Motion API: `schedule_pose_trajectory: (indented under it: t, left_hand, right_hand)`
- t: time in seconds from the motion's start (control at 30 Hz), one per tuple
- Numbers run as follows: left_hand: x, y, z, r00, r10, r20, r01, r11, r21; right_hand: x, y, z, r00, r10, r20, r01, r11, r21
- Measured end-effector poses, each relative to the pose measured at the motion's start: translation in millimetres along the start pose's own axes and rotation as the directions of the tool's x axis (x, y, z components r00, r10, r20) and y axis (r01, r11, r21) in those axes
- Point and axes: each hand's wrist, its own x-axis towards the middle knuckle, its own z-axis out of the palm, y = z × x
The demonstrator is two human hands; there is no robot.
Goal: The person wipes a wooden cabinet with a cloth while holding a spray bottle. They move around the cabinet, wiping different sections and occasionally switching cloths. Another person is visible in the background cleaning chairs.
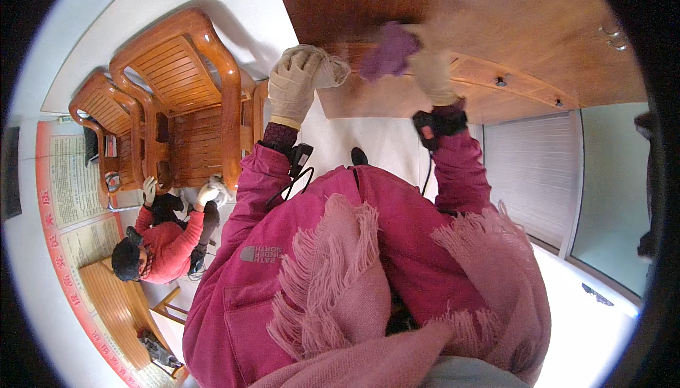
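Here, left hand (292, 80) holds one rag (331, 71), right hand (432, 76) one purple cloth (389, 52).

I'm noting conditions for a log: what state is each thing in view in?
Left hand: gloved, curled around whitish cloth
Whitish cloth: bunched
Right hand: gloved, grip too blurred to tell
Purple cloth: blurred, at the right hand
Wooden drawers: shut
Slatted wooden armchairs: upright
Pink fringed scarf: draped, ends hanging
Co-worker's cloth: bunched
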Motion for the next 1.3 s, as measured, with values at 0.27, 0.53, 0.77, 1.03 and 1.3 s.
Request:
schedule_pose_trajectory:
  t: [0.27,0.53,0.77,1.03,1.3]
  left_hand:
    - [-8.8,-8.6,-3.2,0.994,-0.108,-0.006,0.107,0.991,-0.084]
    - [-18.6,-11.4,-9.9,0.954,-0.281,-0.105,0.261,0.950,-0.169]
    - [-49.5,-30.9,-17.2,0.810,-0.581,-0.080,0.512,0.767,-0.386]
    - [-88.9,-52.1,-6.3,0.684,-0.729,-0.042,0.584,0.580,-0.568]
    - [-90.3,-61.2,-12.1,0.729,-0.685,0.010,0.561,0.589,-0.582]
  right_hand:
    - [-0.7,84.2,-129.4,0.555,0.421,-0.718,-0.206,0.905,0.371]
    - [55.5,52.3,-135.2,0.352,0.360,-0.864,-0.309,0.916,0.256]
    - [89.3,-73.0,-9.0,0.640,-0.213,-0.738,0.117,0.977,-0.181]
    - [76.3,-148.8,66.2,0.825,-0.565,-0.002,0.530,0.775,-0.344]
    - [95.9,-124.3,-19.3,0.905,-0.423,0.045,0.369,0.728,-0.578]
